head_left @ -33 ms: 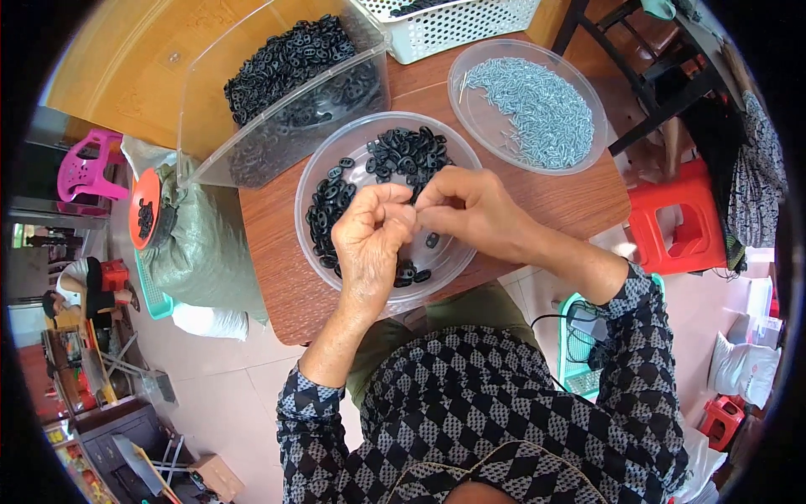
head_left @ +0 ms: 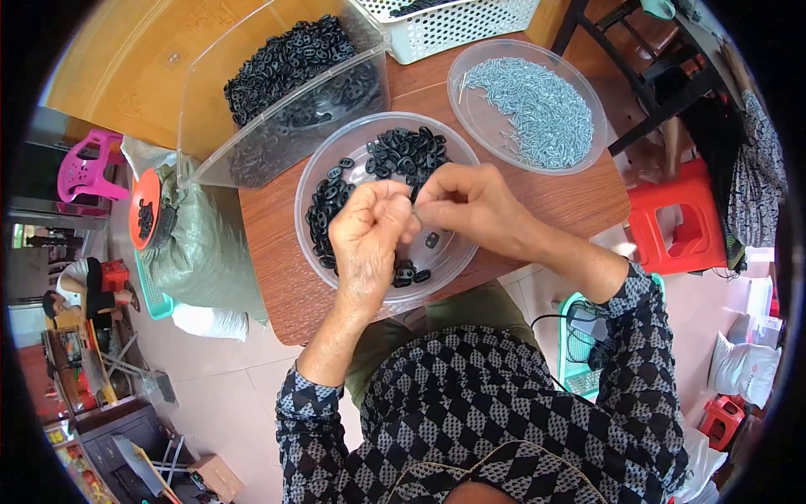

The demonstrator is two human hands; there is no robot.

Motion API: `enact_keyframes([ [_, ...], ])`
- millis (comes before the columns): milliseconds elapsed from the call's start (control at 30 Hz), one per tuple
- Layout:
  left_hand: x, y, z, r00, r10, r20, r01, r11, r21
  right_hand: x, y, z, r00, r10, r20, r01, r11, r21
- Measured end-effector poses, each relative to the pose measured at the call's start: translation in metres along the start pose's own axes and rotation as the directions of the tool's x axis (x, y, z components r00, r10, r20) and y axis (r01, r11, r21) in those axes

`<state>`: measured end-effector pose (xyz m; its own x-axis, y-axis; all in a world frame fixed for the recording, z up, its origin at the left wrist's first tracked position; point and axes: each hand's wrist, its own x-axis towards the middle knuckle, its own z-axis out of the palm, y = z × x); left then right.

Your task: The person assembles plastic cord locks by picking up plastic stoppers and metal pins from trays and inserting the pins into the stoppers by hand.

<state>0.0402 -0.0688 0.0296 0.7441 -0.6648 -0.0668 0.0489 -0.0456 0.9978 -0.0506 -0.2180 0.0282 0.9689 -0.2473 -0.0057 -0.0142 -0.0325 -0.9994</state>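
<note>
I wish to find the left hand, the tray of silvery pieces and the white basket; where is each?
Left hand (head_left: 366, 238), head view: back of the hand.
Tray (head_left: 480, 119), head view: bare bottom.
White basket (head_left: 457, 35), head view: perforated wall.

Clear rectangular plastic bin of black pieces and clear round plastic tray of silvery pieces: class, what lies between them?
A strip of brown wooden tabletop separates bin and tray in the head view, with a clear round plastic bowl just below.

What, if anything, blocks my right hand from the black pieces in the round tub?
Nothing visible. The right hand is above the round tub, which has no lid on, and the black pieces lie uncovered inside. The left hand is beside it, hiding part of the tub.
</note>
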Motion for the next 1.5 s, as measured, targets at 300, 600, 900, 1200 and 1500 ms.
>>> enact_keyframes([
  [300,0.015,0.014,-0.036,0.979,0.162,-0.121,-0.14,0.974,0.176,0.005,0.001,-0.015,0.994,0.01,-0.106,-0.01,1.0,0.003],
  [600,0.012,-0.005,-0.03,0.97,0.222,-0.102,-0.18,0.931,0.317,0.008,0.005,-0.011,0.999,0.015,-0.044,-0.013,0.999,0.038],
  [900,0.039,-0.013,-0.034,0.797,0.51,0.324,-0.516,0.296,0.804,0.002,0.001,-0.013,0.993,0.022,-0.113,-0.023,1.0,-0.011],
  [1200,0.053,-0.025,-0.027,0.717,0.398,0.572,-0.631,0.02,0.776,-0.001,0.007,-0.021,0.997,0.018,-0.07,-0.018,1.0,0.0],
  [1500,0.068,-0.016,-0.032,0.858,0.116,0.501,-0.514,0.241,0.823,-0.001,0.002,-0.019,0.995,0.024,-0.098,-0.017,0.998,0.065],
])
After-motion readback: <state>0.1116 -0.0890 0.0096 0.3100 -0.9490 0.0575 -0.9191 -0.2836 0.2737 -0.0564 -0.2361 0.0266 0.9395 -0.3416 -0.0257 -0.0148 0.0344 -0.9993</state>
